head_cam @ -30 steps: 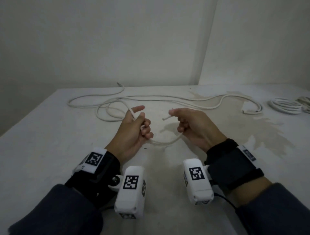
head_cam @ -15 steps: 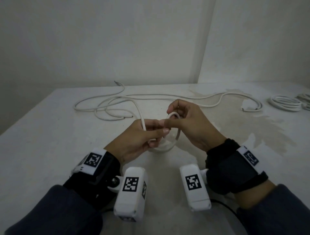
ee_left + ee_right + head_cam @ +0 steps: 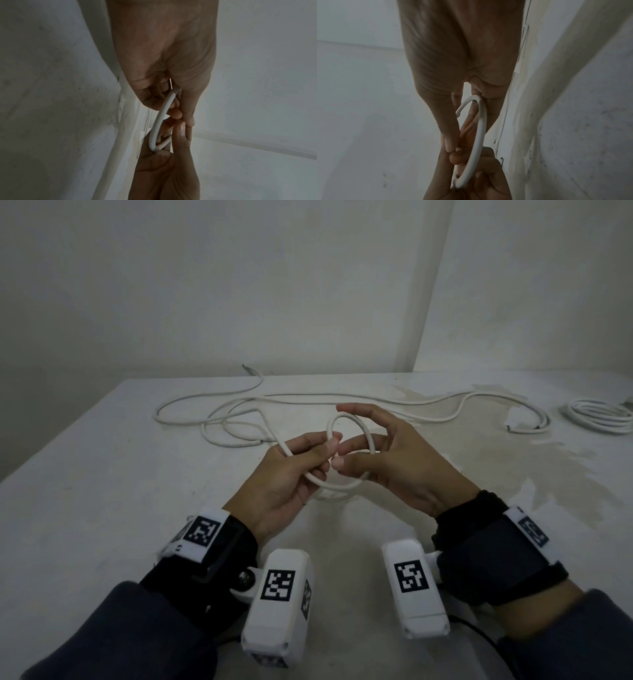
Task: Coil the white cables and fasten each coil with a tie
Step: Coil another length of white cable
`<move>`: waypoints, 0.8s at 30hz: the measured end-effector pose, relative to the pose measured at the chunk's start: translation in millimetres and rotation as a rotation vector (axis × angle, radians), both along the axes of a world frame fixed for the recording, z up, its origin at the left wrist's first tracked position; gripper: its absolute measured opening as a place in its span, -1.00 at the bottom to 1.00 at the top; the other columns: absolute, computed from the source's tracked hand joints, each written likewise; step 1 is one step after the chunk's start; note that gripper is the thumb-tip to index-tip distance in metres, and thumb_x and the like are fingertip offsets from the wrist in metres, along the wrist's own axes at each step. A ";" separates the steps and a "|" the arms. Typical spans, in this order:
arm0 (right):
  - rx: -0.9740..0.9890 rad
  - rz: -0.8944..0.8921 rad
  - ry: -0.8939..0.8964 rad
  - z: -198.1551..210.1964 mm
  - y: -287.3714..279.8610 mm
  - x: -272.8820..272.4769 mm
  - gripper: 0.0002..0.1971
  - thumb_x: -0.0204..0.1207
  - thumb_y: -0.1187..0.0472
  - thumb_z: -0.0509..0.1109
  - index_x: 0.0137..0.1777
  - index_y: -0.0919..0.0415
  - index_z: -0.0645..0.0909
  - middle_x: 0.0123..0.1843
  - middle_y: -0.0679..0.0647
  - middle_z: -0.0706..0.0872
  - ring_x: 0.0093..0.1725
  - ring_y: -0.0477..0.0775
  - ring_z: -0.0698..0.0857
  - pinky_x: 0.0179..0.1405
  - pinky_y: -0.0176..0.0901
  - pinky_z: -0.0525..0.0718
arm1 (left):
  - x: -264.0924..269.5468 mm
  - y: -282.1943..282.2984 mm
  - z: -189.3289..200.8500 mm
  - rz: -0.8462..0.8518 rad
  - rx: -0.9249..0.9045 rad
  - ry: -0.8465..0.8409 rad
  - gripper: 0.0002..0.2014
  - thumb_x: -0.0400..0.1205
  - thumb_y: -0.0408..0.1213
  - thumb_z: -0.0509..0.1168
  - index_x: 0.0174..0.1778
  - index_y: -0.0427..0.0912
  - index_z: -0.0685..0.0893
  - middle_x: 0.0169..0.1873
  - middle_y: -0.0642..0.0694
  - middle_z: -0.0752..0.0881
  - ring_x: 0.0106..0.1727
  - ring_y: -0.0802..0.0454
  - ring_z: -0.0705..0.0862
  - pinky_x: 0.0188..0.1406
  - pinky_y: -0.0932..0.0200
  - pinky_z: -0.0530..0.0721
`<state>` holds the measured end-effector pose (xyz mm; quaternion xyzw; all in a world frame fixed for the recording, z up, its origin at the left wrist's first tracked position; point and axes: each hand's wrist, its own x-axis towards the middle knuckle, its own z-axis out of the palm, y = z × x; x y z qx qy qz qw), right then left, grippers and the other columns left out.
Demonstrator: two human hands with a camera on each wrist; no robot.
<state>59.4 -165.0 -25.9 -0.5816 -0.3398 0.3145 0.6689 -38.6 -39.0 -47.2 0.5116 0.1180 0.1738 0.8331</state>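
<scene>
A white cable [image 3: 346,416] forms a small loop between my hands, above the table [image 3: 102,508]. My left hand [image 3: 318,453] pinches the loop's left side with thumb and curled fingers. The fingers of my right hand [image 3: 380,448] are stretched out; the loop's right side runs between the index and middle fingers. In the left wrist view the cable [image 3: 161,115] arcs from the left hand [image 3: 163,54] to the right hand [image 3: 164,175]. In the right wrist view the cable [image 3: 481,135] shows its cut end near the right hand [image 3: 453,54]. The rest of the cable trails back in loose bends [image 3: 308,397].
A finished white coil [image 3: 599,416] lies at the far right of the table. Another loose cable bend with a small white piece [image 3: 520,419] lies right of centre. A pale stain [image 3: 513,467] marks the surface. Walls stand close behind the table.
The hands came together from apart and bent the cable end into a loop. The right hand's pinch has loosened into stretched fingers, while the left hand has taken hold of the loop.
</scene>
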 end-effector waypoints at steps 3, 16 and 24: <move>0.012 -0.002 0.018 -0.5 0.1 2.0 -0.37 0.24 0.58 0.54 0.26 0.03 0.65 -0.24 0.19 0.75 -0.20 0.13 0.74 -0.08 -0.03 0.71 | -0.6 -0.4 -0.8 -0.017 0.053 0.035 -0.89 0.41 -0.28 0.43 -0.20 -0.14 0.84 -0.31 -0.10 0.59 -0.34 0.17 0.49 -0.41 0.42 0.55; -0.109 0.129 -0.166 0.9 -4.5 5.9 -0.33 0.32 0.66 0.44 0.34 0.03 0.62 -0.03 0.26 0.71 -0.03 0.09 0.71 0.06 -0.05 0.69 | -4.2 5.9 4.9 0.092 0.239 0.122 -0.77 0.62 -0.28 0.33 -0.37 -0.20 0.59 -0.61 0.00 0.52 -0.58 0.18 0.47 -0.57 0.35 0.43; 0.220 -0.159 0.302 1.8 -2.7 18.1 -0.56 0.45 0.62 0.32 0.28 0.26 0.59 -0.13 0.27 0.74 -0.14 0.12 0.71 -0.11 -0.21 0.72 | -5.4 -0.4 8.1 -0.102 0.022 -0.037 -0.96 0.55 -0.47 0.30 -0.11 -0.35 0.61 -0.17 -0.22 0.79 -0.09 0.00 0.80 0.04 0.24 0.74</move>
